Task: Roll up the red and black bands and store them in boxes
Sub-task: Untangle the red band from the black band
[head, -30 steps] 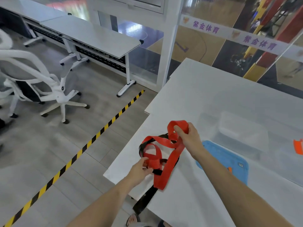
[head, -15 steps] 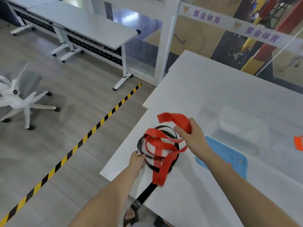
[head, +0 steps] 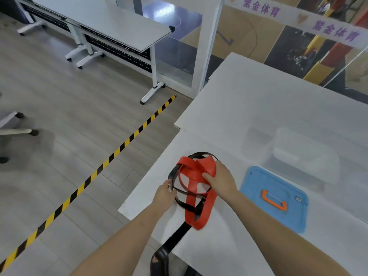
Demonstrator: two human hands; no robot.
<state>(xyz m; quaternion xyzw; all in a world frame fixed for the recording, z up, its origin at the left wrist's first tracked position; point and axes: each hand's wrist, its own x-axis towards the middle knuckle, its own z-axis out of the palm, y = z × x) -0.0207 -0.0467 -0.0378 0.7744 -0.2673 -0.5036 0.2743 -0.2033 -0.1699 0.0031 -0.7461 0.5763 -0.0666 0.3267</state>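
**Bands being gathered at the bench corner**

While the yellow-and-black floor tape (head: 111,156) is running across the floor on the left, the left hand (head: 164,196) is resting at the edge of the black band (head: 175,170), its grip loosely curled; whether it is pinching the band cannot be told. Tangled with it on the white bench (head: 249,108), the red band (head: 194,172) is being pinched in the right hand (head: 221,180), one loop hanging over the near edge. Further right, a blue lid (head: 276,198) is lying flat, a clear box (head: 302,154) just behind it.
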